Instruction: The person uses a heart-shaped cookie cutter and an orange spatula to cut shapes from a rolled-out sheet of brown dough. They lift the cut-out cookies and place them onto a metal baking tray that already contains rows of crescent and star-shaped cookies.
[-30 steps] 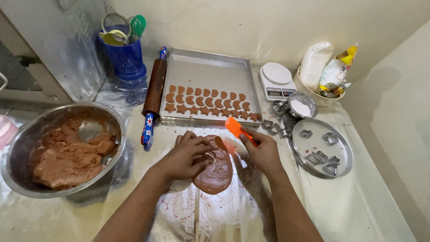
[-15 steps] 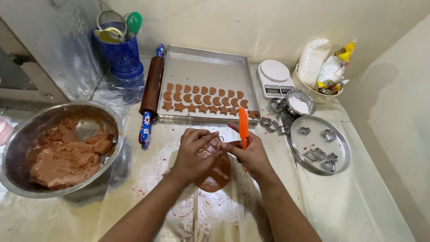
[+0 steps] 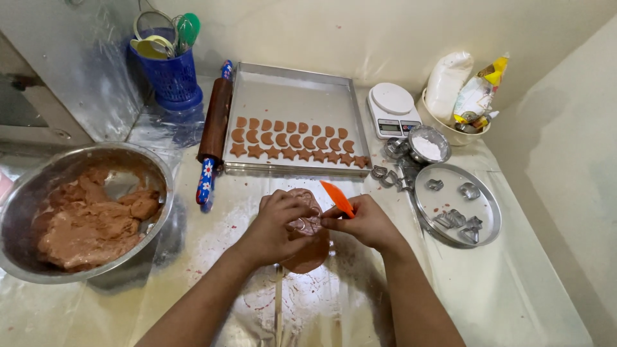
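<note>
2 hands met over the flattened brown dough sheet (image 3: pixel 307 254) on the plastic-covered counter (image 3: pixel 527 289). Left hand (image 3: pixel 279 225) pinched shut on a small metal cutter (image 3: pixel 302 224) loaded with dough; right hand (image 3: pixel 366 223) clamped on an orange scraper (image 3: pixel 337 198), blade raised beside the cutter. Left of the sheet, a steel bowl (image 3: pixel 26 199) of brown dough. Right of it, a round tin (image 3: pixel 456 205) of metal cutters. Beyond the sheet, a baking tray (image 3: pixel 295 96) with 2 rows of cut shapes, a rolling pin (image 3: pixel 213 128) along its left edge. Farther, a white scale (image 3: pixel 393 109) and a blue utensil basket (image 3: pixel 170 77).
</note>
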